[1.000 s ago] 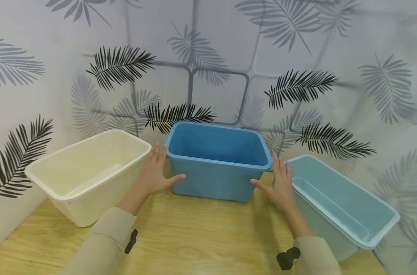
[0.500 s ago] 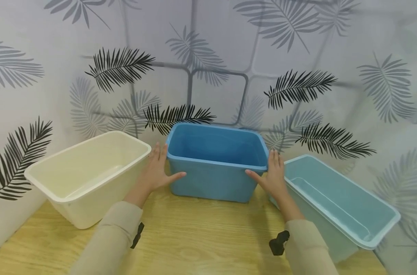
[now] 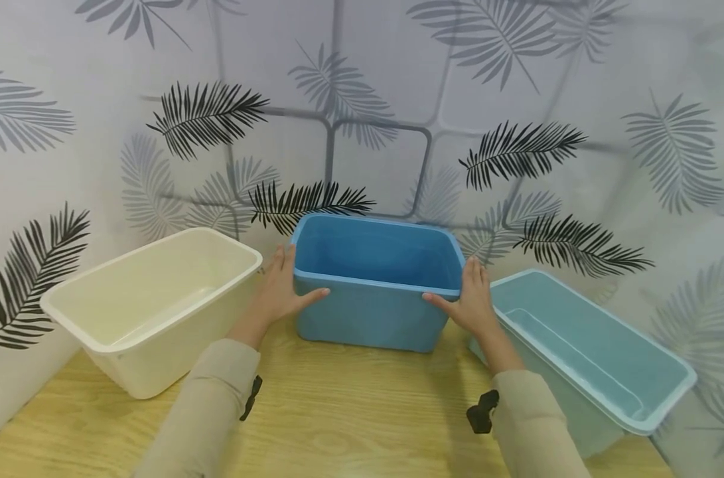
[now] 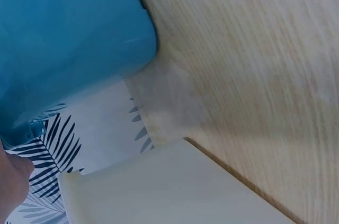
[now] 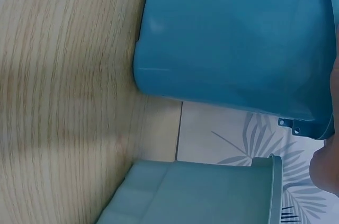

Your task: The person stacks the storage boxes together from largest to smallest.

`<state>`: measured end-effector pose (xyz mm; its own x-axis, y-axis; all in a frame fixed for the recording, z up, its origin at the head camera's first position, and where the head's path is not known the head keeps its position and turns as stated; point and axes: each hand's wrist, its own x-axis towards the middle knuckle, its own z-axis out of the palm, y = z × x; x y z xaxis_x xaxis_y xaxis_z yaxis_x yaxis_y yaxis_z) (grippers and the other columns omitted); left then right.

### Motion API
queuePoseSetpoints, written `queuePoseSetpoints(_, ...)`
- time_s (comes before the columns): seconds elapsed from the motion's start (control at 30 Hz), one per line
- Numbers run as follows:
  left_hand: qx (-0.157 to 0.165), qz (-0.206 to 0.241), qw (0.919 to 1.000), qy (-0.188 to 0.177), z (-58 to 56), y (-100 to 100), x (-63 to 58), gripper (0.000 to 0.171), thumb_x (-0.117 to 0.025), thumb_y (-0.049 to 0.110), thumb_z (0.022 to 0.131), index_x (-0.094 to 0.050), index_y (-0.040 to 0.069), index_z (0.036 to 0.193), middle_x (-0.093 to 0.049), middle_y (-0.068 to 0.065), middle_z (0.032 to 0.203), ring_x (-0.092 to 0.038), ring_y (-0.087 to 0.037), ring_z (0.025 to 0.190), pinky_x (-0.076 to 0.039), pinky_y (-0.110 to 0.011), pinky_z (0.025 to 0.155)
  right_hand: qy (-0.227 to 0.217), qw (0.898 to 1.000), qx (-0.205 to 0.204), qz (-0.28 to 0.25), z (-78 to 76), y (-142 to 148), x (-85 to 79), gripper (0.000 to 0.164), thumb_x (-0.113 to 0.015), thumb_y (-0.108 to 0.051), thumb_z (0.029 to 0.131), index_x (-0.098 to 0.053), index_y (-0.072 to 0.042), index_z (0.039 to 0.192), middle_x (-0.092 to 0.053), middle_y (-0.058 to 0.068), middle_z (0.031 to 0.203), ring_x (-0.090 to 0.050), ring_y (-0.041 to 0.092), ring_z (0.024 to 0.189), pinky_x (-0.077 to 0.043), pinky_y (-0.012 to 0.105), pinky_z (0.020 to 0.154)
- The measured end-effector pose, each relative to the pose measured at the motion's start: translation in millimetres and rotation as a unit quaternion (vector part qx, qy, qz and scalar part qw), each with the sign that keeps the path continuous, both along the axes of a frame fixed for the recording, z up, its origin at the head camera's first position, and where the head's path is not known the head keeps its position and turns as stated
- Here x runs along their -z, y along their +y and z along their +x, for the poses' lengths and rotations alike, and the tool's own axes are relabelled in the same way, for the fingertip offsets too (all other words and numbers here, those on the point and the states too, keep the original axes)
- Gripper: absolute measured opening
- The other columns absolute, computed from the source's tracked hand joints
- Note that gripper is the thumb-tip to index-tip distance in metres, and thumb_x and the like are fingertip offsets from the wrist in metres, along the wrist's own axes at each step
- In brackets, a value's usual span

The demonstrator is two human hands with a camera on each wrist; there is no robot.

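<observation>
In the head view a deep blue plastic storage bin (image 3: 370, 317) stands upright in the middle, its open top up. My left hand (image 3: 280, 289) lies against its left end at the rim, fingers straight and thumb spread across the front wall. On the opposite end my right hand (image 3: 475, 299) touches the rim the same way, its thumb on the front. The left wrist view catches the blue bin's lower corner (image 4: 79, 28) and part of a left finger or thumb (image 4: 13, 184). Another corner of the blue bin (image 5: 228, 44) fills much of the right wrist view.
A cream bin (image 3: 164, 352) stands at an angle on the left, close to my left hand. Right of my right hand is a pale aqua bin (image 3: 582, 358), angled too. All rest on a wood-grain table (image 3: 356, 411), before a leaf-patterned backdrop (image 3: 379, 86).
The right hand has moved left from beside the aqua bin onto the blue bin's right end. The left hand has shifted slightly right against the left end. The bins look practically unmoved.
</observation>
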<state>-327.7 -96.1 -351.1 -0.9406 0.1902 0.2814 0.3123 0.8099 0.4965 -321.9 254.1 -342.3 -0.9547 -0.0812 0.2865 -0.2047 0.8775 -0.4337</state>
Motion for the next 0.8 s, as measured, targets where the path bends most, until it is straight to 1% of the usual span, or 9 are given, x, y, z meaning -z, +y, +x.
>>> queuePoseSetpoints(0.07,-0.003,-0.019,0.9998,0.004,-2.0,3,-2.2,0.109,-0.058,0.063,0.079,0.0,0.002,0.148,0.007,-0.021,0.155,-0.005,-0.041,0.142,-0.018,-0.061,0.109,-0.008,1.0,-0.002,0.015,0.0,1,-1.2,0.121,-0.057,-0.069,0.076,0.008,0.007,0.144,0.01,0.027,0.152,0.007,0.046,0.14,-0.006,0.059,0.112)
queuePoseSetpoints(0.23,-0.005,-0.081,0.9967,0.006,-4.1,6,-6.5,0.107,-0.054,0.065,0.081,-0.001,0.001,0.148,0.009,-0.02,0.155,-0.002,-0.041,0.142,-0.022,-0.059,0.109,-0.017,0.999,-0.011,0.036,-0.2,3,-3.3,0.122,-0.053,-0.072,0.075,0.006,0.009,0.144,0.01,0.028,0.152,0.008,0.044,0.141,-0.004,0.057,0.113)
queuePoseSetpoints(0.33,-0.005,-0.101,0.9948,0.012,-4.8,6,-8.6,0.105,-0.053,0.064,0.082,-0.002,-0.001,0.148,0.007,-0.022,0.155,-0.002,-0.042,0.142,-0.024,-0.057,0.109,-0.015,0.999,-0.016,0.043,-0.5,3,-4.1,0.122,-0.053,-0.073,0.075,0.003,0.011,0.144,0.009,0.029,0.152,0.007,0.044,0.141,-0.005,0.057,0.113)
queuePoseSetpoints(0.43,-0.002,-0.104,0.9944,0.019,-6.2,4,-10.9,0.103,-0.052,0.061,0.084,-0.004,-0.004,0.147,0.004,-0.024,0.154,-0.004,-0.043,0.142,-0.025,-0.056,0.109,-0.014,0.998,-0.018,0.053,-1.2,4,-4.3,0.122,-0.052,-0.074,0.075,0.002,0.011,0.144,0.008,0.029,0.152,0.006,0.044,0.141,-0.006,0.057,0.113)
queuePoseSetpoints(0.63,0.008,-0.109,0.9939,0.008,-7.7,2,-14.1,0.099,-0.051,0.058,0.086,-0.008,-0.007,0.146,-0.002,-0.026,0.154,-0.006,-0.041,0.142,-0.017,-0.05,0.114,-0.022,0.998,-0.018,0.059,-2.6,5,-3.6,0.123,-0.05,-0.076,0.075,0.004,0.011,0.144,0.009,0.029,0.152,0.007,0.044,0.141,-0.007,0.057,0.113)
queuePoseSetpoints(0.8,0.011,-0.101,0.9948,0.0,-8.9,3,-14.8,0.099,-0.053,0.058,0.086,-0.007,-0.007,0.146,-0.001,-0.026,0.154,-0.006,-0.041,0.142,-0.019,-0.053,0.113,-0.024,0.998,-0.023,0.047,-3.2,9,-1.9,0.123,-0.05,-0.075,0.075,0.004,0.011,0.143,0.011,0.029,0.151,0.008,0.044,0.141,-0.007,0.058,0.113)
